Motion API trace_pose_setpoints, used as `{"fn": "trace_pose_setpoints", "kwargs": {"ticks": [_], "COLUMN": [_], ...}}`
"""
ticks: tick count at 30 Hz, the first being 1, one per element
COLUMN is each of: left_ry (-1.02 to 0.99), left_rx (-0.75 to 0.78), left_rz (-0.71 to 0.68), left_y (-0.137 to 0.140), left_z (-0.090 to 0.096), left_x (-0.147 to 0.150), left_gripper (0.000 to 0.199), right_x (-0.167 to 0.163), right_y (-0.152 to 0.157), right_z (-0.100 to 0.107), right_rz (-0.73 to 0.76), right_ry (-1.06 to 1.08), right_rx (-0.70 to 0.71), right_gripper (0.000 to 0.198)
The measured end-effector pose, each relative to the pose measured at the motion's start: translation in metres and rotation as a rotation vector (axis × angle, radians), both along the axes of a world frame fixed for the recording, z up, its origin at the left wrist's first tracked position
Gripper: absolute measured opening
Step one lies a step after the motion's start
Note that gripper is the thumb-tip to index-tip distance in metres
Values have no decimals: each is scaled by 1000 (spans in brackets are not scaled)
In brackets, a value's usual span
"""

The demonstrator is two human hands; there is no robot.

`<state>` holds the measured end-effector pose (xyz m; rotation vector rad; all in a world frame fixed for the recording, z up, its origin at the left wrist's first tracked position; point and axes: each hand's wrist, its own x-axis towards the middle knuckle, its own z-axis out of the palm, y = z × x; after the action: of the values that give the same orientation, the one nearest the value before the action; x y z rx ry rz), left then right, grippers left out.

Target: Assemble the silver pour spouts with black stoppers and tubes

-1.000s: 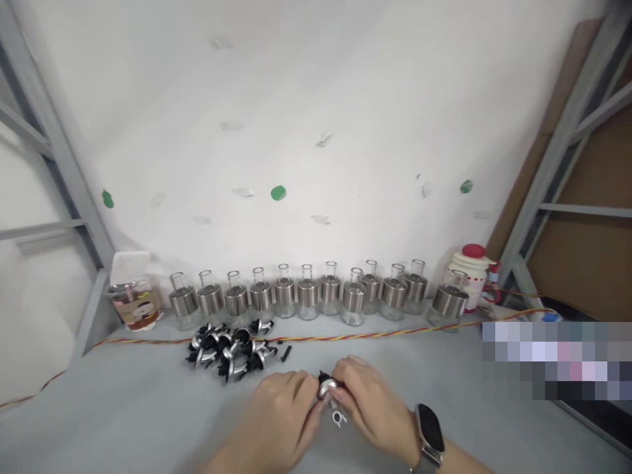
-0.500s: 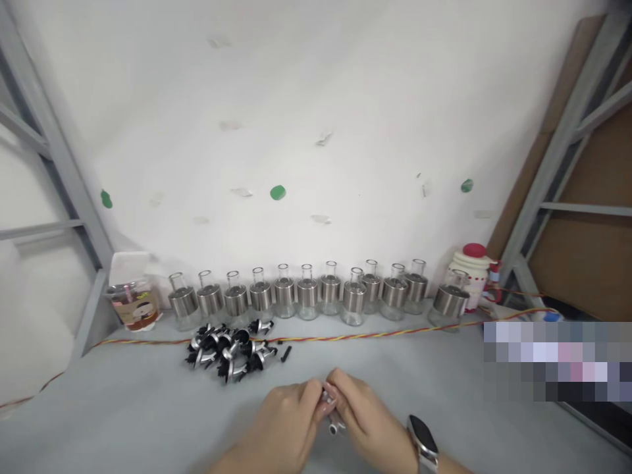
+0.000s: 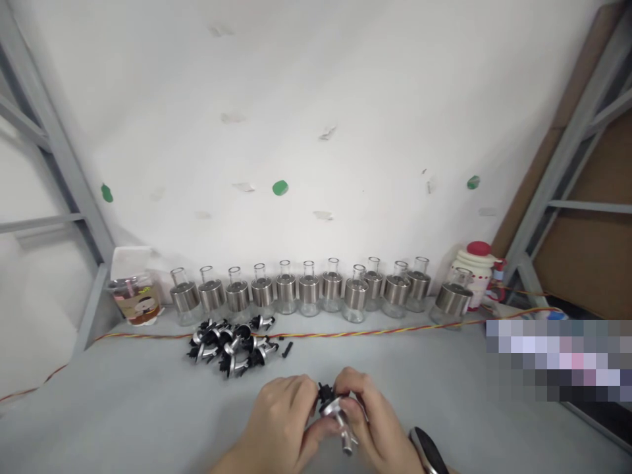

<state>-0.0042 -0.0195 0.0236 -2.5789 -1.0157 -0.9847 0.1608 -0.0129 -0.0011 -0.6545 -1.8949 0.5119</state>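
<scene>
Between my two hands is a bottle pourer (image 3: 332,407) with a black ribbed stopper, a silver collar and a silver spout. Its stopper points away from me and its spout slants down toward me. My left hand (image 3: 286,418) grips it from the left, with the thumb along the spout. From the right, the fingers of my right hand (image 3: 370,415) are closed at the collar and stopper. Ahead and to the left lies a pile of similar black and silver pourers (image 3: 232,345). A small black piece (image 3: 287,349) rests beside that pile.
Several glass bottles with steel sleeves (image 3: 309,289) stand in a row along the wall. A twisted red and yellow wire (image 3: 355,333) crosses the table (image 3: 148,408). A drink cup (image 3: 135,301) stands at the left, a white jug with a red lid (image 3: 476,270) at the right.
My fingers have shifted around the pourer, so its black stopper and silver collar now show. Before, mostly the spout end was visible. The view has moved slightly.
</scene>
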Motion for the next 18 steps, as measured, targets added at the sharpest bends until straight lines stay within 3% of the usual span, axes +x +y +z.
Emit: {"fn": "trace_pose_setpoints", "kwargs": {"ticks": [13, 18], "left_ry": [-12, 92], "left_rx": [225, 180], "left_rz": [6, 20], "left_y": [-1, 0], "left_z": [1, 1], "left_x": [0, 1], "left_gripper": [16, 17], "right_x": [1, 0], "right_y": [-2, 0], "right_z": [6, 5], "right_rz": [25, 12], "right_ry": [85, 31], "right_rx": [9, 3], "right_gripper": [13, 12]}}
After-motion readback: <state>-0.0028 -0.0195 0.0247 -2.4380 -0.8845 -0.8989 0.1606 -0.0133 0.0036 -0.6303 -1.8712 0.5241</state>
